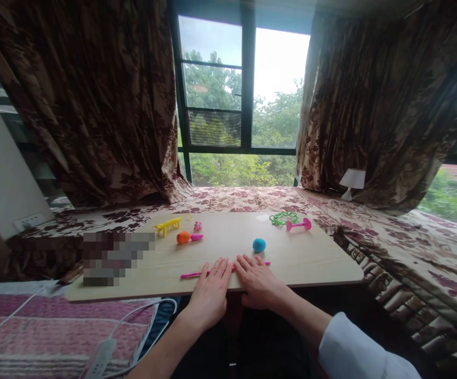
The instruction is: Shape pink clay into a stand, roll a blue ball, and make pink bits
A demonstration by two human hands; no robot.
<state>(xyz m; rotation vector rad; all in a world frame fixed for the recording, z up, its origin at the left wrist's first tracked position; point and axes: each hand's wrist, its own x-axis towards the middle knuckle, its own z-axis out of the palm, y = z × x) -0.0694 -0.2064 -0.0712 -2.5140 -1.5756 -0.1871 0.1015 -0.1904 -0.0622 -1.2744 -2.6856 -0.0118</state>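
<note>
Left hand point(213, 288) and right hand point(259, 281) lie flat, fingers extended, across a thin magenta rod point(192, 275) — apparently soft clay — near the front edge of a pale wood-grain desk point(311, 260), a smooth blue ball point(259, 245) just beyond.

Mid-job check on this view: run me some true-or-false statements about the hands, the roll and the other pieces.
1. The left hand and right hand are on the pink roll. True.
2. The blue ball is in the right hand. False: it lies on the table beyond that hand.
3. The yellow figure is left of the blue ball. True.
4. The green strand is beside the yellow figure. False: it is by the pink spool.
</note>
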